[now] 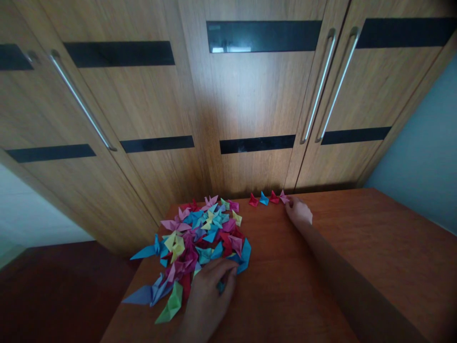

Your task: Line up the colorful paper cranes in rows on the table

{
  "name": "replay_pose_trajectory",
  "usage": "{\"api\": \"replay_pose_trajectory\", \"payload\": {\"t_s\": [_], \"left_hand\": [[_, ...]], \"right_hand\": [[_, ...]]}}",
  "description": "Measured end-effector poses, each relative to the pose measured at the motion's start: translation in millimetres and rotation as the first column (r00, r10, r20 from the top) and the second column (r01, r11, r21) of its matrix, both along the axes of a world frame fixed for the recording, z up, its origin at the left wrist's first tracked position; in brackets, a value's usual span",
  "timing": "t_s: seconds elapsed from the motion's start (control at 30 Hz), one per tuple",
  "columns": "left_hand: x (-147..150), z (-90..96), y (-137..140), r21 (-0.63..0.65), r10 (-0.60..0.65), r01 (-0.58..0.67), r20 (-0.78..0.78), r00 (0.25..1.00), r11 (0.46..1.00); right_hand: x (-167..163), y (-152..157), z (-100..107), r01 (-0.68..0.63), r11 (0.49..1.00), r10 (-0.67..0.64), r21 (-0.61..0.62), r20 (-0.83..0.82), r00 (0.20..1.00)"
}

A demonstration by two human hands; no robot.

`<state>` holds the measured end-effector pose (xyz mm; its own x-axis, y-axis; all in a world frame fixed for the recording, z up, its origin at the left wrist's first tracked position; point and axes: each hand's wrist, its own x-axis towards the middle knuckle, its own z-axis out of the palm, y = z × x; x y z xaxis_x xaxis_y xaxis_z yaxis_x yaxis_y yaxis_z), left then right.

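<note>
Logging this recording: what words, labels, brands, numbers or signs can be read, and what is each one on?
None: no readable text, number or sign shows anywhere.
Heap of multicoloured folded-paper pieces and short row of red, blue and pink folded-paper pieces: no writing visible.
Light-brown wooden cupboard doors, glossy black rectangular strips: no lettering visible.
Reddish-brown wooden tabletop: none visible.
</note>
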<state>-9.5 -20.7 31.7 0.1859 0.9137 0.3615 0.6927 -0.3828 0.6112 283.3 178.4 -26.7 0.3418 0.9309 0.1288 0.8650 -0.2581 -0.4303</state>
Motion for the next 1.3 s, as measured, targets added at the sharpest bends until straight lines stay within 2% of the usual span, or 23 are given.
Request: {"api": "replay_pose_trajectory", "payload": {"t_s": [0.47, 1.3], "left_hand": [[-2.3, -7.7, 0.8, -0.011, 0.002, -0.002, 0.013, 1.000, 1.000], [-2.2, -2.6, -1.8, -0.016, -0.018, 0.019, 0.023, 1.000, 1.000]], "right_hand": [[8.2, 12.1, -6.8, 0.052, 0.998, -0.053, 0.025, 0.022, 0.998], [5.7, 11.5, -7.8, 0.031, 0.998, -0.035, 0.054, 0.084, 0.996]]}}
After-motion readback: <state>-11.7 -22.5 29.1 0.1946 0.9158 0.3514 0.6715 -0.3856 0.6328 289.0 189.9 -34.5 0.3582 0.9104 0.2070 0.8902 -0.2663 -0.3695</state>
